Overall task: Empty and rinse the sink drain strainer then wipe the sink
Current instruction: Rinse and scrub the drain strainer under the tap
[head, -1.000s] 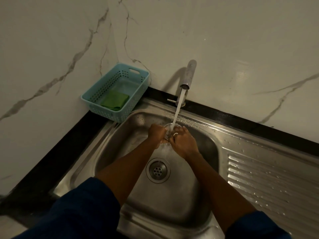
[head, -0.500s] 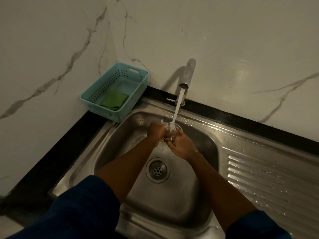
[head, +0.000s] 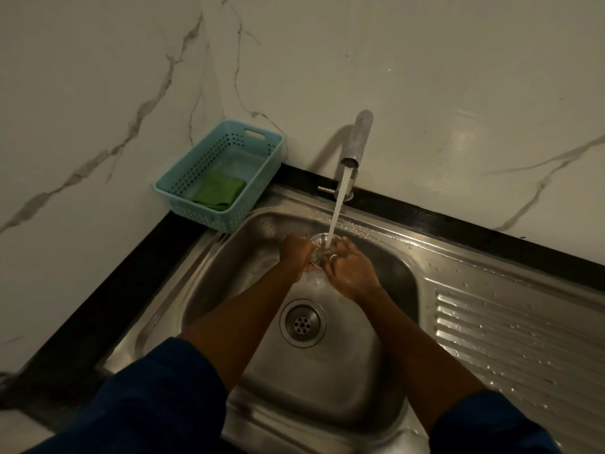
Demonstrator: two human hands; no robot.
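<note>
Steel strainer point(head: 319, 241) under the running water, held between both your hands over the back of the sink point(head: 370, 381).

Your left hand point(head: 296, 253) reaches in from the left, its forearm stretched over the basin, with the fingers curled round the strainer's left rim. Your right hand point(head: 352, 270) meets it from the other side, back of the hand up, its fingers curled onto the strainer's right edge, with a ring point(head: 332, 257) showing on one of them. The stream point(head: 337, 208) from the faucet point(head: 358, 139) falls straight into the strainer. Below your wrists the drain point(head: 302, 322) sits open in the basin floor. In the corner to your left, the blue basket point(head: 209, 217) holds a folded green cloth point(head: 219, 191). Droplets dot the ribbed drainboard point(head: 523, 339) on your right.
</note>
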